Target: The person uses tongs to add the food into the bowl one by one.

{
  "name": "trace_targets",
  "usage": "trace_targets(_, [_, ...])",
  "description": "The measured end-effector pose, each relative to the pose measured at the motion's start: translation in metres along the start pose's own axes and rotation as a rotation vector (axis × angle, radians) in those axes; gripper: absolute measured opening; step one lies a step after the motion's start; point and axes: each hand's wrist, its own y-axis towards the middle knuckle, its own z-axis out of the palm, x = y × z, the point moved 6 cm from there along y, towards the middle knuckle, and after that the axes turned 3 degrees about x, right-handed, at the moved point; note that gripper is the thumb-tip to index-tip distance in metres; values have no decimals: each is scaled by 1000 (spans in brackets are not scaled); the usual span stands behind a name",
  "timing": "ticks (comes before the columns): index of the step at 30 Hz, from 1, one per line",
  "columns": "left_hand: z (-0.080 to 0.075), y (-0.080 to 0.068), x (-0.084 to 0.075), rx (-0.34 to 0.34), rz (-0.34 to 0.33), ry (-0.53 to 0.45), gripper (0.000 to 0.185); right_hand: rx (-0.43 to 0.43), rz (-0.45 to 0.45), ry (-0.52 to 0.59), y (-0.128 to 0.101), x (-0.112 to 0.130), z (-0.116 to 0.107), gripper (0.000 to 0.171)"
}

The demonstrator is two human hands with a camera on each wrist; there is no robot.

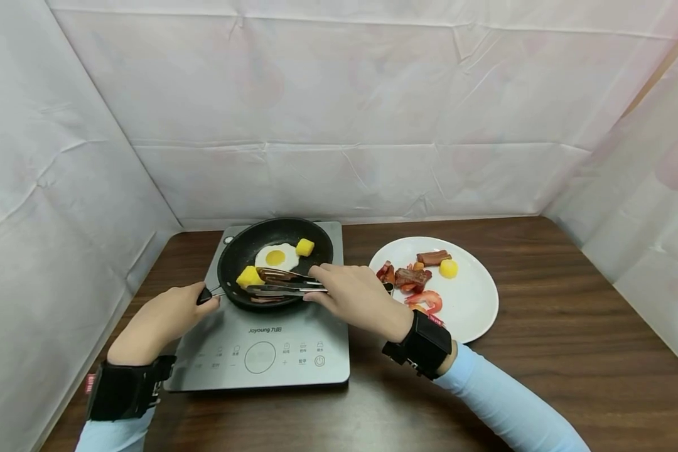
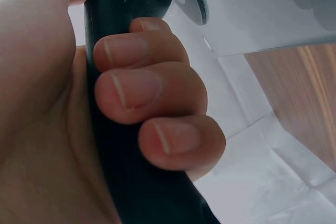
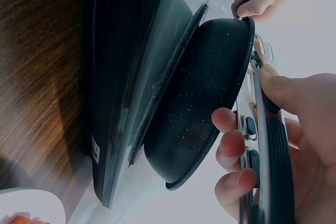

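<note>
My left hand (image 1: 166, 320) grips the black handle (image 2: 113, 129) of a frying pan (image 1: 237, 245), fingers curled round it in the left wrist view. In the pan lie a fried egg (image 1: 275, 256), two yellow chunks (image 1: 305, 247) and a brown strip (image 1: 268, 300) at the near side. My right hand (image 1: 361, 295) holds metal tongs (image 3: 265, 145) with dark grips, thumb on one arm and fingers on the other. The tong heads reach into the pan, over the brown strip and beside the left yellow chunk. Whether the tongs grasp the strip, I cannot tell.
The pan is over a silver induction cooktop (image 1: 226, 370) on a dark wood table (image 1: 542, 301). Right of it, a white plate (image 1: 474, 301) bears a sausage piece (image 1: 434, 257), browned meat (image 1: 412, 277), a shrimp (image 1: 429, 300) and a yellow piece (image 1: 448, 269). White sheeting surrounds the table.
</note>
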Motion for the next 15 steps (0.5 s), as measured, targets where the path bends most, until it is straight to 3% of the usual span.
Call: trace_targets(15, [1,1,1,-8,2,4,74,17,25,5,-1,-2,1,42])
